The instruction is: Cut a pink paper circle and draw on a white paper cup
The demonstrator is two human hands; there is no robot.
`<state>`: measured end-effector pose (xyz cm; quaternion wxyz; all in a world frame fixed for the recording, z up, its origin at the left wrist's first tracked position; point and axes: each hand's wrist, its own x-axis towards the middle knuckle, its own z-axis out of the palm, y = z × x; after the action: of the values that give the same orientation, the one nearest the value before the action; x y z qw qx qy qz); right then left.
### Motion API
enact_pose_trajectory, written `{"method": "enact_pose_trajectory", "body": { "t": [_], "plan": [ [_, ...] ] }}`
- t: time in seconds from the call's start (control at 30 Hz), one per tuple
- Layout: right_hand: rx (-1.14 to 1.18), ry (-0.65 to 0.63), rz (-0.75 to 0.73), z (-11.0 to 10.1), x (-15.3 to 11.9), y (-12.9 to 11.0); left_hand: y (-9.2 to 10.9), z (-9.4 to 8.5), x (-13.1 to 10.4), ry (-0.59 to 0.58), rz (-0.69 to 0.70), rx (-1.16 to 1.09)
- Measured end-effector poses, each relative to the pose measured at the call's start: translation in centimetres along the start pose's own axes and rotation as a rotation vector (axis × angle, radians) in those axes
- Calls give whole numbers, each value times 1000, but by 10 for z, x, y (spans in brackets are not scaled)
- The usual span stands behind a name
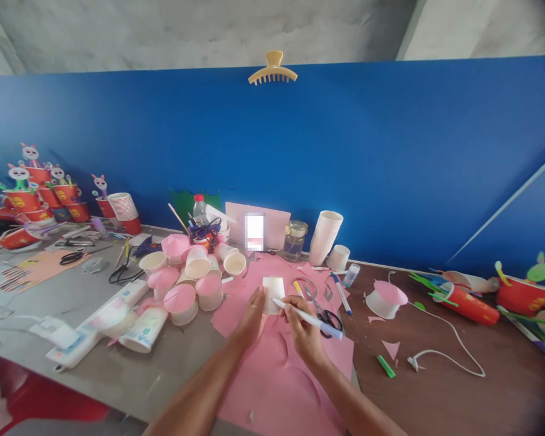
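Observation:
My left hand (252,316) is closed on the side of a white paper cup (273,290), held over pink paper (263,387). In my right hand (303,330) is a white marker with a pale blue end (318,321). Its front end is at the cup's right side; whether the tip touches cannot be made out. Just right of that hand lie black-handled scissors (330,323) and a blue-and-white marker (342,294). To the left of my hands stand several paper cups, some with pink paper tops (180,300).
A white cup stack (326,236) and a glass jar (295,240) stand behind the pink paper. The power strip (97,327) lies left, with a plugged-in charger. Right are a pink-topped cup (386,301), white cable (454,354) and green piece (386,366). A blue partition (367,151) rises behind.

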<state>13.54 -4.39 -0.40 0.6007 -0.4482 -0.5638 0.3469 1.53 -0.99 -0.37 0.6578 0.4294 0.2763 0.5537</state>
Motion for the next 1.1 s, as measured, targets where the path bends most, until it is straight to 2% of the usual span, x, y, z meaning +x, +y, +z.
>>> {"method": "enact_pose_trajectory", "body": {
  "t": [0.13,0.27,0.43,0.6,0.87,1.1],
  "plan": [
    [-14,-10,-9,-1,0,0,2,1,-2,-15,6,18],
    [30,4,-2,0,0,-7,-5,-4,2,11,-5,-19],
    [172,115,8,0,3,-12,-18,-12,11,3,-38,-120],
    [140,219,-8,-2,6,-7,-15,-11,13,-1,-102,-224],
    [156,136,14,-4,5,5,-8,-7,10,-39,-115,-294],
    [263,141,14,-3,6,13,-10,-10,12,-76,-129,-283]
  ]
}}
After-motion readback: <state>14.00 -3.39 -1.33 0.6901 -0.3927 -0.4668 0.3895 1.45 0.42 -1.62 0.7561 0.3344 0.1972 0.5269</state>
